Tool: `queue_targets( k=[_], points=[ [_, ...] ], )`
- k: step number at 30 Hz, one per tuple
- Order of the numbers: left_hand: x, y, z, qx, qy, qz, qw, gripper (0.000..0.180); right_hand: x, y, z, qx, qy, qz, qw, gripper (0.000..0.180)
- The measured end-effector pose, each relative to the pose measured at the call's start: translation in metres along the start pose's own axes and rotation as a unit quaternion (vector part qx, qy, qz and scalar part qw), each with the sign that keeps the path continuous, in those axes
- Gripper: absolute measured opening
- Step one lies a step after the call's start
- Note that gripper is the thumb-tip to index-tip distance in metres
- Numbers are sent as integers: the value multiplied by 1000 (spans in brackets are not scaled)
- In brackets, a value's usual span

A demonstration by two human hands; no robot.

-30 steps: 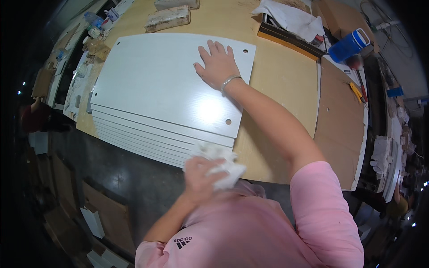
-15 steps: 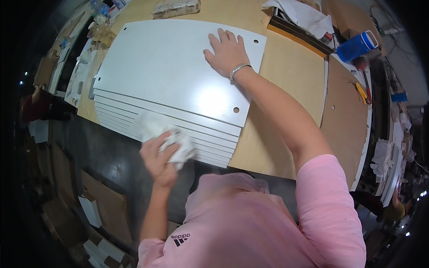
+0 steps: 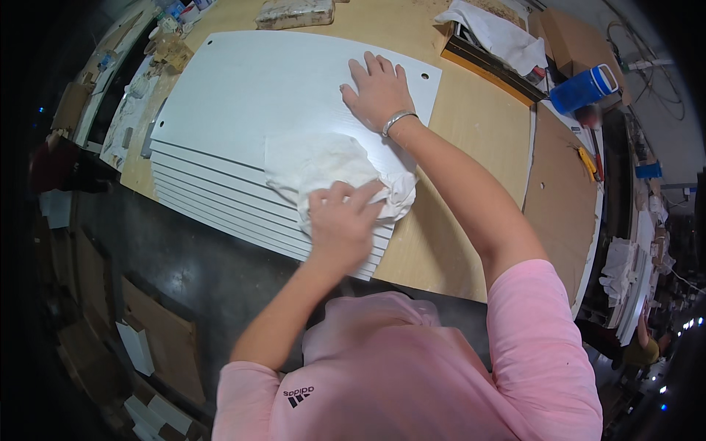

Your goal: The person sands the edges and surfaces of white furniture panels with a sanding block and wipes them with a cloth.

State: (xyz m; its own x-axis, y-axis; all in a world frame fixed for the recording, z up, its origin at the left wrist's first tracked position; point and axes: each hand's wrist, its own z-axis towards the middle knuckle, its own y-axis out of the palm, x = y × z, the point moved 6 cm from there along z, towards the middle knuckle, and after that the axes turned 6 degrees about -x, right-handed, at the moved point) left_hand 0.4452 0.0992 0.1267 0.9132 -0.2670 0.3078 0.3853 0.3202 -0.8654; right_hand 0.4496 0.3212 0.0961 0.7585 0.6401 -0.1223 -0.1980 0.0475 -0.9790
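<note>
A stack of white panels (image 3: 243,88) lies on the table, its near edges stepped like stairs and the top panel showing round holes near its corners. My left hand (image 3: 342,224) grips a crumpled white cloth (image 3: 316,162), which spreads over the near right part of the stack. The cloth hides the near right corner of the top panel. My right hand (image 3: 379,92) rests flat on the top panel toward its far right, fingers spread, with a bracelet at the wrist.
The wooden table (image 3: 471,132) extends right to a brown board (image 3: 562,198) with a yellow cutter (image 3: 586,163). Beyond stand a tray (image 3: 489,70) under a white cloth and a blue bottle (image 3: 585,90). A wrapped block (image 3: 296,13) lies at the far edge. Cardboard pieces (image 3: 163,331) are on the floor.
My left hand has moved the cloth from the stepped front edges rightward and up onto the top panel's near right part. My right hand stays nearly in place.
</note>
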Motion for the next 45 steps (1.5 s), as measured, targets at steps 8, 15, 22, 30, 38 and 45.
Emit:
queue_targets(
  k=[8, 15, 22, 30, 38, 45],
  points=[
    [2, 9, -10, 22, -50, 5, 998, 20, 0, -2, 0, -1, 2, 2, 1000, 57],
    [-99, -13, -121, 71, -157, -86, 981, 20, 10, -3, 2, 5, 12, -2, 1000, 57],
    [28, 20, -81, 18, 43, -81, 996, 27, -3, 3, 2, -9, 5, 17, 1000, 58],
    [-245, -58, -134, 180, -133, 143, 964, 42, 0, -1, 3, -17, -4, 5, 1000, 57],
    [-160, -13, -110, 101, -158, 63, 980, 17, 0, -8, 2, 2, -9, 32, 999, 54],
    [-334, -81, -137, 184, -211, 134, 951, 56, -5, -10, 4, -15, -17, 20, 1000, 55]
  ],
)
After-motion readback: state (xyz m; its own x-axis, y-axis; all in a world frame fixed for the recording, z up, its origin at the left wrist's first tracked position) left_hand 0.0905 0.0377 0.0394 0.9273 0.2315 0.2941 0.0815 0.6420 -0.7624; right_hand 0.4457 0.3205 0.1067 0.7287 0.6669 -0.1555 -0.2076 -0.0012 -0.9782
